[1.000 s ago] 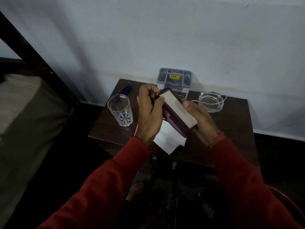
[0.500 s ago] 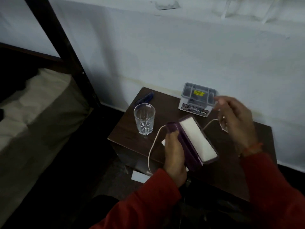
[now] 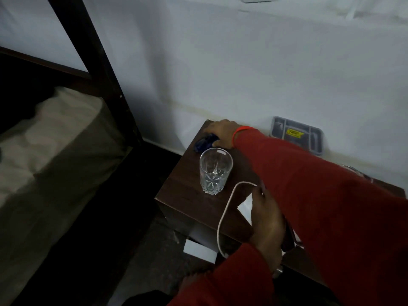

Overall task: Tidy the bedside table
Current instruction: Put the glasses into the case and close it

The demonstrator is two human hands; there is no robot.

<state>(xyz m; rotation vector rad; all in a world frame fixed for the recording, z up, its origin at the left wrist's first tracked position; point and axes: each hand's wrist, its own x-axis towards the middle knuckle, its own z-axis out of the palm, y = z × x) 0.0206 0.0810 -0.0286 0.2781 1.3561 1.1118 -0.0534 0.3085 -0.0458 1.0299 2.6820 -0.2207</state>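
- Dim bedside corner: dark wooden worktop [image 3: 185,202] against a pale wall, bed to the left.
- Half a second ago my right hand [image 3: 223,133] hovered by the grey organiser [image 3: 297,134]; now it has crossed to the far left corner, onto the blue pen [image 3: 204,143], so that is probably what I put away next.
- Right fingers curl over the pen; a firm grip I cannot tell.
- Left hand [image 3: 266,219] holds the purple case [image 3: 289,238] and white cable [image 3: 223,217], near the glass [image 3: 215,171].

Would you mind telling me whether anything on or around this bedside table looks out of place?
Yes: a white cable droops over the table's front edge, and white paper lies on the floor beneath. The glass stands upright.
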